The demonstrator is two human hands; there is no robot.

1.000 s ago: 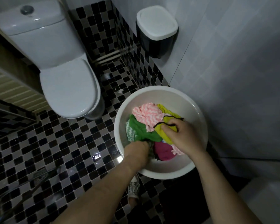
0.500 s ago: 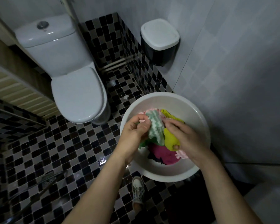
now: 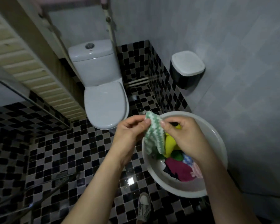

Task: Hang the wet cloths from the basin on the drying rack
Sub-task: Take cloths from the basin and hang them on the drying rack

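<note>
Both hands have lifted the green-and-white cloth higher above the basin; left hand and right hand pinch its top corners.

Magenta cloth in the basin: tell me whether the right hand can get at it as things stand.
Probably not yet. The magenta cloth lies uncovered just beneath the right hand, but that hand pinches the green-and-white cloth together with the left hand.
</note>
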